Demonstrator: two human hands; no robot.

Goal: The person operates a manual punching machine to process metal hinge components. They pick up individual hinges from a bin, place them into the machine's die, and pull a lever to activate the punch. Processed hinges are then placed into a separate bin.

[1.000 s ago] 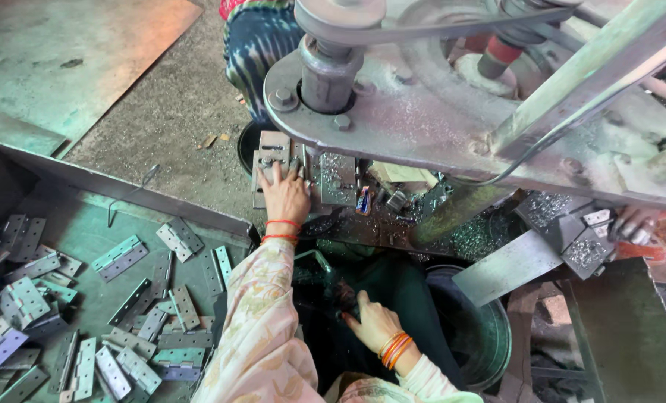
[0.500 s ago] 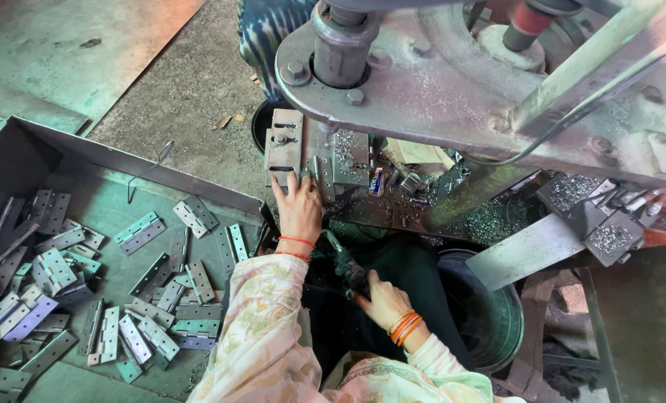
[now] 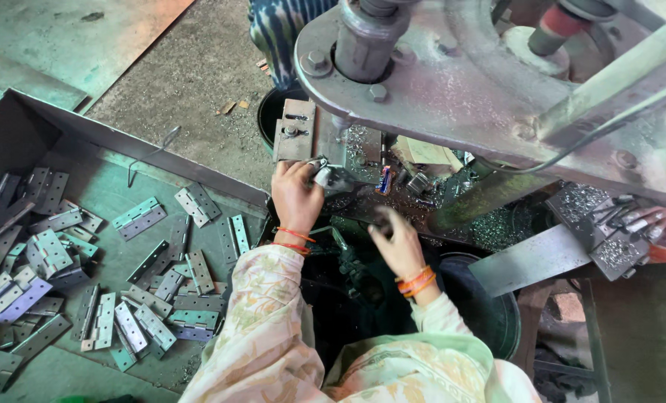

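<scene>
My left hand (image 3: 296, 198) is at the bed of a grey metal press (image 3: 452, 82) and grips a small metal hinge piece (image 3: 325, 177) by the die block (image 3: 294, 130). My right hand (image 3: 396, 240) hovers just below the press bed, right of the left hand, with its fingers curled and blurred. Whether it holds anything I cannot tell. Both wrists wear orange bangles, and pale patterned sleeves cover my arms.
A large metal tray (image 3: 146, 142) on the left holds several flat hinges (image 3: 49, 254). Metal shavings litter the press bed (image 3: 497, 224). A dark round bucket (image 3: 497, 321) stands under it to the right. Another person's patterned garment (image 3: 281, 30) shows at the top.
My right hand has come up from low beside my lap to just under the press bed. My left hand stays at the die with the hinge piece.
</scene>
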